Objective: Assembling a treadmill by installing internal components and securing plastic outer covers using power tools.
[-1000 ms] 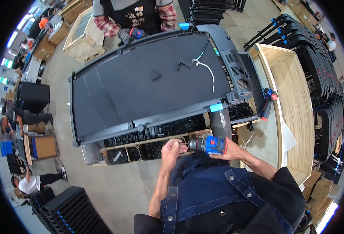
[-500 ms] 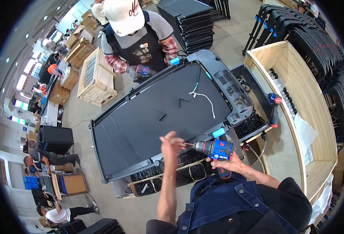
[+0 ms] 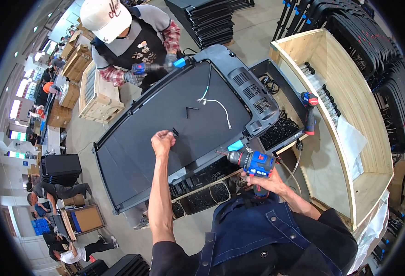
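Observation:
My right hand [image 3: 268, 180] grips a blue and black cordless drill [image 3: 259, 163] with red trim. Its long bit points left, over the near edge of a big black treadmill deck [image 3: 138, 152]. Over the middle of the deck, my left hand [image 3: 163, 141] is closed with its fingertips on a small black L-shaped piece [image 3: 175, 132], partly hidden by the fingers. A similar black L-shaped piece [image 3: 192, 112] lies flat on the deck, farther off. A white cable [image 3: 218, 106] with a connector rests near the grey vented motor cover [image 3: 255, 94].
Across the deck a co-worker [image 3: 133, 50] in a cap and gloves holds another drill [image 3: 142, 68]. Screw bins [image 3: 202, 200] sit under the near edge. On the right are a parts tray [image 3: 280, 131], another red and blue power driver [image 3: 309, 112] and a wooden crate [image 3: 345, 184].
My left hand has moved from beside the drill bit out over the deck and closed on one L-shaped piece. The view has shifted. The co-worker's hands have moved to the deck's far corner.

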A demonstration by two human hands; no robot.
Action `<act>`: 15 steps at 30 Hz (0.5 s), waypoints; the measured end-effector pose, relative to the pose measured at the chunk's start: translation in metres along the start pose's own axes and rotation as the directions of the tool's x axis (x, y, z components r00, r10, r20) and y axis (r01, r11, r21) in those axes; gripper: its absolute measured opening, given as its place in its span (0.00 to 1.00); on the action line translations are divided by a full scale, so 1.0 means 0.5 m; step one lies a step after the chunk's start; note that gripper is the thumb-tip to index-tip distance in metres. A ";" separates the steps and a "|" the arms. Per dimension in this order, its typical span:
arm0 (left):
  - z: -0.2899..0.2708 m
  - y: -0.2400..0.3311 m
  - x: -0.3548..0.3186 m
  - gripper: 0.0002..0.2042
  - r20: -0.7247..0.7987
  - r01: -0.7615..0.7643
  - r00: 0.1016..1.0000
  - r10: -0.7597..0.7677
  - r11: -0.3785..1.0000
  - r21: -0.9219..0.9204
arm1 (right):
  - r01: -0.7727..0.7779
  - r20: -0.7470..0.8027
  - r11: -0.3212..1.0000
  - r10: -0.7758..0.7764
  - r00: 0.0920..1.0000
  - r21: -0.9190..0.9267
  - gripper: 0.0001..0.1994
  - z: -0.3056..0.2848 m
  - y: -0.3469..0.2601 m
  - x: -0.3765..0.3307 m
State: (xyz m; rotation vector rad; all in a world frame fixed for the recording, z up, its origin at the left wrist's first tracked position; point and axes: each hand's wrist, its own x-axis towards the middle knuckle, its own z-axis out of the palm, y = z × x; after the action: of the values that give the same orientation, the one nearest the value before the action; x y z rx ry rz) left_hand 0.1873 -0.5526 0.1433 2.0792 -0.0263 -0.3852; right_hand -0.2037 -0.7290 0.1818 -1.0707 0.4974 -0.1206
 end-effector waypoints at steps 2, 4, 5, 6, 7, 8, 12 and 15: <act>0.010 0.013 -0.098 0.08 0.161 -0.016 0.986 0.052 0.976 -0.218 | 0.004 -0.021 1.000 -0.004 1.000 -0.005 0.21 -0.022 0.001 -0.002; 0.015 -0.005 -0.185 0.07 0.243 -0.023 0.967 0.079 0.974 -0.225 | 0.006 -0.027 1.000 -0.007 1.000 -0.029 0.21 -0.032 0.001 0.005; 0.031 -0.017 -0.223 0.07 0.261 -0.004 0.963 0.068 0.971 -0.241 | 0.002 -0.022 1.000 -0.003 1.000 -0.031 0.21 -0.034 0.004 0.006; 0.064 -0.015 -0.253 0.05 0.283 0.017 0.958 0.033 0.985 -0.172 | 0.027 -0.052 0.999 -0.028 0.998 -0.025 0.21 -0.040 0.004 -0.001; 0.079 -0.028 -0.276 0.08 0.224 -0.102 0.970 0.092 0.994 0.033 | 0.048 -0.051 0.999 -0.048 0.998 -0.007 0.21 -0.043 0.004 -0.002; 0.089 -0.020 -0.298 0.09 0.178 -0.156 0.977 0.117 0.963 0.221 | 0.045 -0.049 0.999 -0.045 0.998 -0.008 0.21 -0.045 0.005 -0.003; 0.125 0.016 -0.339 0.12 0.104 -0.185 0.983 0.153 0.861 0.475 | 0.003 -0.045 1.000 -0.004 0.999 -0.015 0.20 -0.046 0.001 -0.005; 0.141 0.000 -0.342 0.08 0.085 -0.320 0.943 0.320 0.811 0.489 | -0.021 -0.028 1.000 0.021 0.999 0.003 0.20 -0.042 -0.006 -0.006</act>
State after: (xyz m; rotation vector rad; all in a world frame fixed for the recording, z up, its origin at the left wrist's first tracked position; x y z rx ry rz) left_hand 0.0049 -0.5820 0.1548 2.5267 -0.5239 -0.1754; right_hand -0.2153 -0.7465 0.1775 -1.0620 0.5332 -0.1179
